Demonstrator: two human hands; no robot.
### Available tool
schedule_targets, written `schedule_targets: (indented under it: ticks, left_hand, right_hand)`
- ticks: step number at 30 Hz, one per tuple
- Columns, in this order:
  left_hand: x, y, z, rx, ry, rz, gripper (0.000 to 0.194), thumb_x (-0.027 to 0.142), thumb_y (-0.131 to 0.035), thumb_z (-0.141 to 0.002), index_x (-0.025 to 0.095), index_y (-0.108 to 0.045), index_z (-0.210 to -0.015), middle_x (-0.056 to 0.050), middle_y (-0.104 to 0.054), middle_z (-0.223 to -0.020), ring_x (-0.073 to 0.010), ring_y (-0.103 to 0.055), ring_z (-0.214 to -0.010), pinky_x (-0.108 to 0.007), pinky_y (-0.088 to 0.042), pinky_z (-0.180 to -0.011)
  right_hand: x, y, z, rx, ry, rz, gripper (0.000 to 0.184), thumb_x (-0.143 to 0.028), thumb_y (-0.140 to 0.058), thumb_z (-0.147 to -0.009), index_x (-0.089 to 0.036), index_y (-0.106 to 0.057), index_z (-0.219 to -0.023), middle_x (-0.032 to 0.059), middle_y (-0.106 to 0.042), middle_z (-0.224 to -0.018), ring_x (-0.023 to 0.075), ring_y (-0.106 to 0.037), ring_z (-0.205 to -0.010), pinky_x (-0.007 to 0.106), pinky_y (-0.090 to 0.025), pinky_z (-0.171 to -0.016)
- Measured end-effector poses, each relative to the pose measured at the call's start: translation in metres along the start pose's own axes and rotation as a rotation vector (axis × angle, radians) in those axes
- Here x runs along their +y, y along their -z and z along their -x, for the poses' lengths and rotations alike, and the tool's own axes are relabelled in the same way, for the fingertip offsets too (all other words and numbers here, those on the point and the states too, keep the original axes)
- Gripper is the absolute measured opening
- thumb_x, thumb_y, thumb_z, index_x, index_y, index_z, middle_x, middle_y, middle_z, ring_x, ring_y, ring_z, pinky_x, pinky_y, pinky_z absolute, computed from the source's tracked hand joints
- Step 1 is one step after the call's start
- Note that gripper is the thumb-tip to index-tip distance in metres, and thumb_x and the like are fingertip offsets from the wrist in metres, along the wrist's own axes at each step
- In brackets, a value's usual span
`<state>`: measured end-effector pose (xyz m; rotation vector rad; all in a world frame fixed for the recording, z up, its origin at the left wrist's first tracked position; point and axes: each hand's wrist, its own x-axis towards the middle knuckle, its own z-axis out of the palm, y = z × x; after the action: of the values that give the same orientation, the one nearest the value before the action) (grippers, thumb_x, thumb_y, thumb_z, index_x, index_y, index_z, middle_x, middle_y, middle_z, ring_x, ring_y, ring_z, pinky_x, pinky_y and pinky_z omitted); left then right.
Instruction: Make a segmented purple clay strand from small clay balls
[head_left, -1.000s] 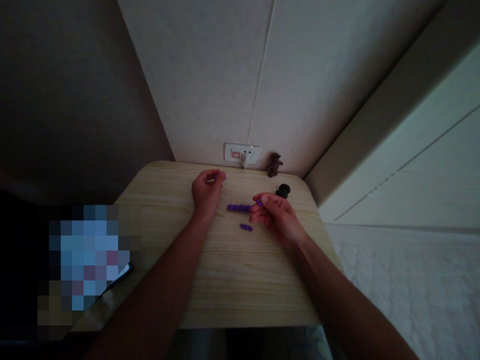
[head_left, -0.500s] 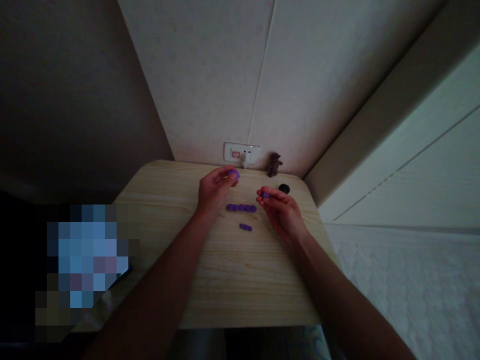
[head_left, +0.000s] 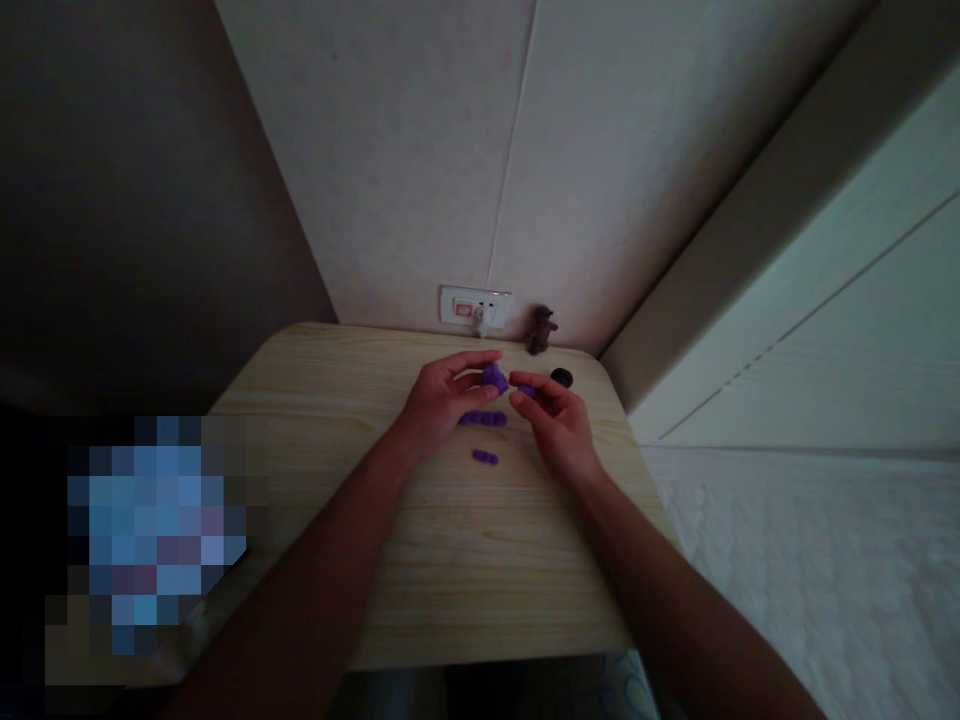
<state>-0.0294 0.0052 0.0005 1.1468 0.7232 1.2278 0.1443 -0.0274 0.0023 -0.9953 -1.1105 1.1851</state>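
Note:
Between the thumb and fingers of my left hand (head_left: 448, 393) is a lump of purple modelling clay (head_left: 494, 378). My right hand (head_left: 556, 410) pinches a smaller purple clay piece (head_left: 525, 391), partly covered by the fingers. The two hands are close together above the table, fingertips nearly meeting. Under them lies a row of joined purple clay balls (head_left: 486, 418), its left end beside my left hand. Nearer to me rests a shorter purple clay strip of small balls (head_left: 485, 457).
A dark brown figurine (head_left: 541, 329) stands at the table's back edge, with a small black round object (head_left: 561, 378) in front of it. A wall socket (head_left: 475, 306) holds a white plug. The wooden table (head_left: 480, 560) meets the wall. A blurred-out patch covers the left.
My left hand has moved right and toward me with its clay lump, coming close to my right hand. More of the lump shows now. The view has shifted slightly.

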Motion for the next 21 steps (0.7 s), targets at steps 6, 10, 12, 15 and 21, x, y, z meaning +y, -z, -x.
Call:
schedule_targets:
  ticks: [6,10,12,15,21]
  left_hand:
    - [0.001,-0.0031,0.001,0.025,-0.007,0.031,0.036,0.027,-0.094,-0.062,0.019,-0.075,-0.092,-0.005,-0.077,-0.096,-0.018,-0.074,-0.09,-0.033,-0.061,-0.084]
    - [0.0031,-0.0031,0.0012,0.008,0.015,0.005,0.039,0.033,-0.096,-0.058,0.018,-0.075,-0.087,-0.006,-0.078,-0.092,-0.0194,-0.075,-0.086,-0.037,-0.062,-0.084]
    - [0.0039,-0.0029,0.0013,0.009,0.02,0.001,0.042,0.034,-0.098,-0.055,0.018,-0.076,-0.087,-0.006,-0.079,-0.09,-0.0198,-0.075,-0.085,-0.039,-0.063,-0.085]
    - [0.0047,-0.004,0.0018,0.006,0.028,-0.014,0.043,0.036,-0.099,-0.052,0.018,-0.077,-0.085,-0.006,-0.08,-0.089,-0.0199,-0.075,-0.082,-0.04,-0.063,-0.086]
    - [0.0063,-0.0067,0.0024,0.003,0.019,-0.111,0.042,0.037,-0.099,-0.052,0.017,-0.081,-0.083,-0.007,-0.08,-0.087,-0.021,-0.075,-0.081,-0.041,-0.064,-0.086]
  right_hand:
    - [0.0035,0.0006,0.0033,-0.061,0.201,0.198,0.025,-0.035,-0.083,-0.081,-0.03,-0.081,-0.106,0.0038,-0.073,-0.105,0.0177,-0.066,-0.092,0.031,-0.055,-0.081]
    - [-0.0001,0.0014,0.0035,-0.055,0.212,0.184,0.017,-0.036,-0.082,-0.082,-0.031,-0.082,-0.098,0.0032,-0.075,-0.1,0.0188,-0.068,-0.09,0.034,-0.057,-0.081]
    - [-0.0022,0.0017,0.0035,-0.049,0.198,0.181,0.016,-0.036,-0.083,-0.081,-0.029,-0.082,-0.095,0.0035,-0.076,-0.096,0.0191,-0.068,-0.087,0.034,-0.057,-0.078]
    - [-0.0041,0.0013,0.0044,-0.022,0.17,0.207,0.017,-0.036,-0.086,-0.077,-0.026,-0.082,-0.09,0.0042,-0.077,-0.089,0.0187,-0.067,-0.078,0.033,-0.055,-0.071]
    - [-0.0038,-0.0001,0.0072,0.05,0.15,0.268,0.015,-0.031,-0.086,-0.073,-0.023,-0.079,-0.084,0.0031,-0.074,-0.077,0.0162,-0.061,-0.065,0.031,-0.05,-0.062]
